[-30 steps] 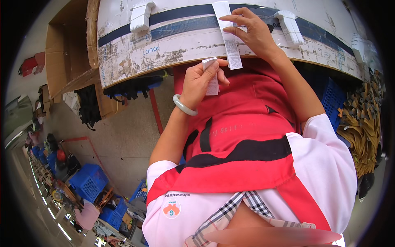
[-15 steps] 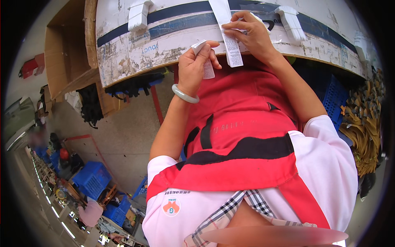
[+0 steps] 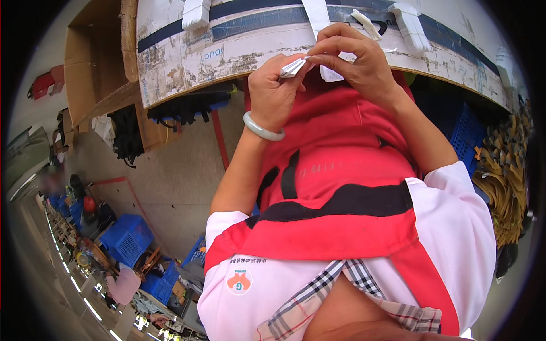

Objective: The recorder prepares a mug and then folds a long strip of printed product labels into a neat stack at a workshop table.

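Observation:
My left hand, with a pale bangle at its wrist, is closed around a small bundle of folded white labels. My right hand is closed too, thumb and forefinger pinched on a small white label edge beside the bundle, where both hands' fingertips meet. Behind the right fingers, a long white label strip lies across the worktable, its printed lower end hanging over the near edge. What the curled fingers of my left hand cover is hidden.
Stacks of folded white labels sit at left and right on the table, with a cream piece between. A cardboard box stands left. Blue crates and brown strips are at right. Another person is at far lower left.
My right hand has moved left and down from the long strip to the bundle. My left hand has turned and come closer to it. The cream piece is now uncovered.

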`<action>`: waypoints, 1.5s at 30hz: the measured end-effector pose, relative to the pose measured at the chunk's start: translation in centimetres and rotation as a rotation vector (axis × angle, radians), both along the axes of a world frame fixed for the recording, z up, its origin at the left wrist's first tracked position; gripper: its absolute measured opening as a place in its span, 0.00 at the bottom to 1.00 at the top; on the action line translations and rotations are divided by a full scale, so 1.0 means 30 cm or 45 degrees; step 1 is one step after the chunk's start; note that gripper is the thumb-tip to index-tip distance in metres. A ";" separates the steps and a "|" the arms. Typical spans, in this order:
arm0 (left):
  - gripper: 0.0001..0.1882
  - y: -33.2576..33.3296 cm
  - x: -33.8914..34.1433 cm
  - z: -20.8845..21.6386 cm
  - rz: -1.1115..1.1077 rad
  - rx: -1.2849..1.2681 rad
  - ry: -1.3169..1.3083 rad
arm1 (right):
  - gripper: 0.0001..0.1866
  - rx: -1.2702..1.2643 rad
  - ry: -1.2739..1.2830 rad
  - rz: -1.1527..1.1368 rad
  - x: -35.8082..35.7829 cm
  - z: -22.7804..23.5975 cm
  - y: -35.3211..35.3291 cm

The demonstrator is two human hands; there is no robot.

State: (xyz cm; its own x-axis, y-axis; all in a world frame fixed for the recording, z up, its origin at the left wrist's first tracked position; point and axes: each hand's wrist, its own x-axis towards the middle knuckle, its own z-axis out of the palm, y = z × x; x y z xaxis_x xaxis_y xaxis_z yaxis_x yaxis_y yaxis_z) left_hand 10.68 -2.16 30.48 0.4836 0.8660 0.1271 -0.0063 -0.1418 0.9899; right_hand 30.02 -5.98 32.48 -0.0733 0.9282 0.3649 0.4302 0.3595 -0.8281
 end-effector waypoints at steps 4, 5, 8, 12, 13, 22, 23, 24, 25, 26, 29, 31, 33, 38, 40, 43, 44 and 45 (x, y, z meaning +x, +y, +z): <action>0.09 -0.014 -0.028 -0.011 0.030 0.019 -0.021 | 0.11 -0.257 0.110 0.038 -0.003 0.029 -0.015; 0.09 -0.017 -0.034 -0.012 0.030 0.081 -0.020 | 0.11 -0.261 0.114 0.038 -0.003 0.025 -0.019; 0.09 -0.026 -0.045 -0.013 0.011 0.149 -0.014 | 0.10 -0.329 0.121 0.077 0.000 0.013 -0.029; 0.10 -0.036 -0.043 -0.005 -0.038 0.169 -0.040 | 0.08 -0.389 0.250 0.071 -0.009 0.009 -0.046; 0.10 -0.038 -0.046 -0.004 -0.035 0.167 -0.042 | 0.08 -0.410 0.261 0.077 -0.014 0.012 -0.046; 0.10 -0.045 -0.051 -0.023 -0.029 0.256 0.038 | 0.07 -0.400 0.238 0.146 -0.011 0.005 -0.052; 0.09 -0.047 -0.050 -0.025 -0.062 0.164 0.032 | 0.07 -0.402 0.238 0.146 -0.007 0.004 -0.052; 0.09 -0.048 -0.050 -0.028 -0.093 0.073 0.028 | 0.07 -0.468 0.238 0.150 -0.001 0.000 -0.048; 0.09 -0.049 -0.053 -0.027 -0.090 0.072 0.031 | 0.07 -0.535 0.237 0.154 0.007 -0.002 -0.044; 0.09 -0.051 -0.055 -0.022 -0.107 -0.011 0.027 | 0.06 -0.501 0.174 0.133 0.024 0.001 -0.039; 0.09 -0.055 -0.064 -0.023 -0.149 -0.055 0.026 | 0.05 -0.337 0.269 -0.072 0.078 0.002 -0.027; 0.08 -0.060 -0.075 -0.026 -0.159 -0.015 0.041 | 0.12 -0.129 0.070 -0.226 0.047 0.074 -0.008; 0.08 -0.065 -0.069 -0.020 -0.241 0.091 0.052 | 0.09 -0.014 0.111 -0.084 0.012 0.053 0.000; 0.11 -0.071 -0.054 -0.032 -0.169 0.341 0.094 | 0.05 -0.119 0.158 0.241 -0.062 0.013 -0.042; 0.10 -0.078 -0.060 -0.022 -0.159 0.286 0.111 | 0.05 -0.286 0.205 0.256 -0.056 0.025 -0.055; 0.09 -0.087 -0.067 -0.005 -0.163 0.119 0.103 | 0.05 -0.289 0.148 0.310 -0.050 0.032 -0.061; 0.09 -0.088 -0.069 -0.002 -0.168 0.005 0.085 | 0.05 -0.291 0.148 0.308 -0.050 0.029 -0.062; 0.09 -0.089 -0.072 -0.003 -0.169 0.004 0.084 | 0.05 -0.277 0.151 0.314 -0.051 0.024 -0.065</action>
